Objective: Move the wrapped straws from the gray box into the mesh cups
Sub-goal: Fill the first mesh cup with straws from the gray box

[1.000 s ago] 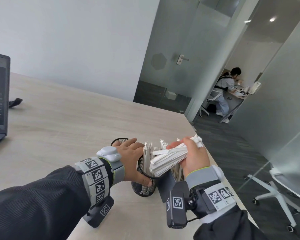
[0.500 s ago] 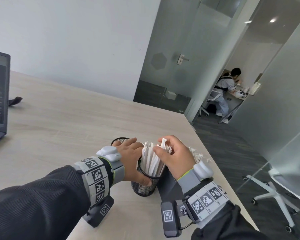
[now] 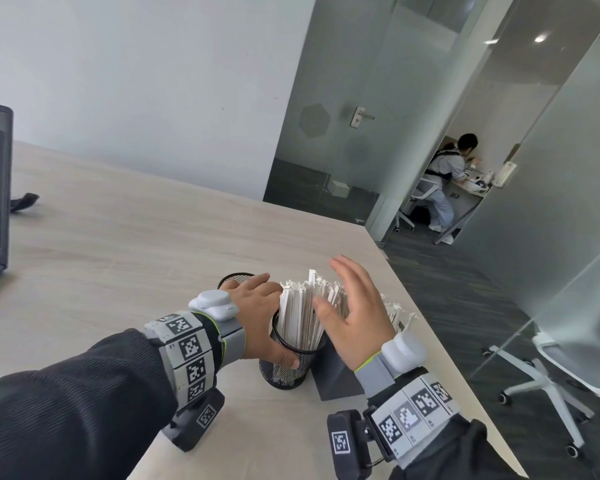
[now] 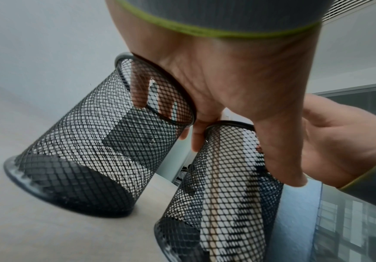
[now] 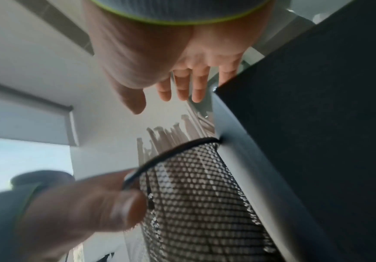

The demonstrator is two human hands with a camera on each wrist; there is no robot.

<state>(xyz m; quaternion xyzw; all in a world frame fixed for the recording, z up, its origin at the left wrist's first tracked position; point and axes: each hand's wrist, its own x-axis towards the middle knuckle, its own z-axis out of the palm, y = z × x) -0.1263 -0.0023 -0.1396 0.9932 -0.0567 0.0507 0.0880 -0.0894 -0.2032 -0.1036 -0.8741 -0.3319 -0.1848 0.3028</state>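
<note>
Straws (image 3: pixel 305 317) in white paper wrappers stand packed and nearly upright in the nearer mesh cup (image 3: pixel 286 367), low and centre in the head view, their long axes vertical with a slight fan toward the right. The left hand (image 3: pixel 257 317) grips this cup at its rim, thumb curled across the near wall and fingers behind, holding it steady. The right hand (image 3: pixel 352 306) hangs just right of the bundle with fingers straight and spread, holding nothing. Behind it lies the gray box (image 3: pixel 336 375), with more wrapped straws (image 3: pixel 395 311) poking out at the right, so the right hand is the nearer one for fetching them. A second mesh cup (image 3: pixel 234 280), apparently empty, stands just beyond the left hand.
</note>
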